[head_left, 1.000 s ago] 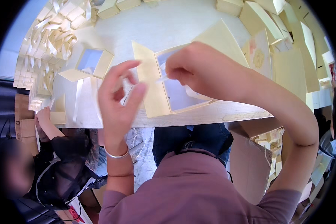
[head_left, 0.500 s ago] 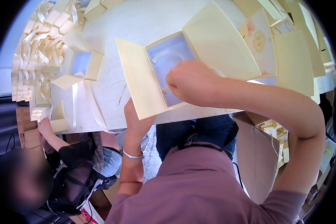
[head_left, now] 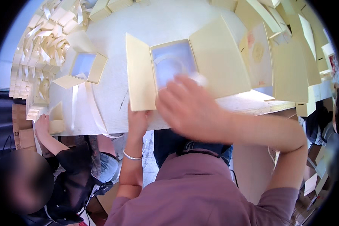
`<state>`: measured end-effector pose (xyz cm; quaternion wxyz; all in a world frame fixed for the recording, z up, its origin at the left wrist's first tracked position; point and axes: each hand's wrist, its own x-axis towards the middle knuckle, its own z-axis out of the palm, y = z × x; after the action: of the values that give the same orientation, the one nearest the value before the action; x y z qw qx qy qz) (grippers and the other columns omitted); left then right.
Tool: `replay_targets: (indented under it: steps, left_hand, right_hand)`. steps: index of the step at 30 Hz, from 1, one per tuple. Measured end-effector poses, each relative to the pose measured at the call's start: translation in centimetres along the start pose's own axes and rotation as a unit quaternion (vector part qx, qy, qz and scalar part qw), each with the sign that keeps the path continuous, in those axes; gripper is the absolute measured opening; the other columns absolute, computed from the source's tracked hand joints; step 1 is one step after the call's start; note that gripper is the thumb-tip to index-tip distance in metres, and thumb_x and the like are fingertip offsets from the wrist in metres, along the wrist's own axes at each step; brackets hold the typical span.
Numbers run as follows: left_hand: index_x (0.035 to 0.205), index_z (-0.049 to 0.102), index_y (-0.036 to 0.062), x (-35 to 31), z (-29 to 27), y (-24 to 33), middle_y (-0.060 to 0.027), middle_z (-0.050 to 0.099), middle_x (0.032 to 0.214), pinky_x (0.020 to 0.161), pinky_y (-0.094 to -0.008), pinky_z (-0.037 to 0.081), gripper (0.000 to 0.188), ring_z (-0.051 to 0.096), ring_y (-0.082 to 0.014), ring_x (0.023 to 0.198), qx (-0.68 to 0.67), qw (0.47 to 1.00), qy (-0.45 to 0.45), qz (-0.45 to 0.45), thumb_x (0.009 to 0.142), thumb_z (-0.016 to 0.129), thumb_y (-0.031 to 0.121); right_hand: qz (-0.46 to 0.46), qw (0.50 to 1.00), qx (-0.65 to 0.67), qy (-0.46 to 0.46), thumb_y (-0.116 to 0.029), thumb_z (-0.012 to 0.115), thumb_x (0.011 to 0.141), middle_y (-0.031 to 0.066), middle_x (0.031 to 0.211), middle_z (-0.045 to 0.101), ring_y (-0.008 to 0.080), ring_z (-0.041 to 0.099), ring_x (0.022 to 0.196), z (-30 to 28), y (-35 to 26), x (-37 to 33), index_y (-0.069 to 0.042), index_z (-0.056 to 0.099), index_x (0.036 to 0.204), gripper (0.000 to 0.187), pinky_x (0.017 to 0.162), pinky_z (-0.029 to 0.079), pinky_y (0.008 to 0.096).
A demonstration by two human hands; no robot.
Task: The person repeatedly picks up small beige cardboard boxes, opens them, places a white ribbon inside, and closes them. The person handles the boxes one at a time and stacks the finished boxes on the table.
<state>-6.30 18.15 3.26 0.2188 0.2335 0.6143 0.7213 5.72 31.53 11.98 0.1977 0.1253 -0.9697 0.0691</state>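
Note:
A cream gift box (head_left: 141, 75) lies in front of me on the table, its two wide flaps spread to left and right. Its inside is bluish white, and a pale ribbon loop (head_left: 167, 59) curves across it. My left hand (head_left: 138, 122), with a bangle at the wrist, grips the near left edge of the box; the flap hides most of its fingers. Over the near end of the box is my right hand (head_left: 188, 107), smeared by motion. A white blur, perhaps ribbon, shows beside its fingers; whether they hold it I cannot tell.
A smaller opened box (head_left: 98, 67) with trailing ribbons stands to the left. Stacked ribboned boxes (head_left: 41, 56) line the far left. More open boxes (head_left: 290, 71) crowd the right. At lower left, a co-worker's hand (head_left: 42, 124) touches a small box (head_left: 57, 126).
My right hand has drawn back toward me out of the box's inside, fingers now loosened and blurred. The box has shifted and turned slightly, my left hand still at its near left edge.

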Motion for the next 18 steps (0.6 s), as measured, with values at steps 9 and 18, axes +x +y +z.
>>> replay_targets:
  steps: [9, 18]
  left_hand:
    - [0.091, 0.047, 0.0047, 1.8, -8.4, 4.2, -0.0012, 0.042, 0.065, 0.091, -0.0346, 0.035, 0.010, 0.050, -0.0134, 0.075, -0.406, 0.909, 0.024, 0.091, 0.087, 0.040, 0.011]
    - [0.084, 0.038, 0.0117, -9.6, -14.8, 2.3, 0.0044, 0.021, 0.052, 0.037, -0.0194, 0.018, 0.010, 0.020, -0.0039, 0.042, -0.134, 0.915, 0.352, 0.144, 0.090, 0.038, 0.018]
  right_hand:
    - [0.126, 0.991, -0.019, 0.028, -0.032, 0.063, 0.071, 0.0088, 0.080, 0.046, 0.0249, 0.046, 0.082, 4.9, 0.0, -2.4, -0.004, 0.050, 0.098, 0.042, 0.083, 0.034, 0.0376]
    - [0.031, 0.996, 0.081, 0.028, -0.049, 0.064, 0.062, 0.0124, 0.075, 0.046, 0.0303, 0.046, 0.078, 5.4, 2.7, 0.4, -0.002, 0.048, 0.070, 0.051, 0.084, 0.036, 0.0382]
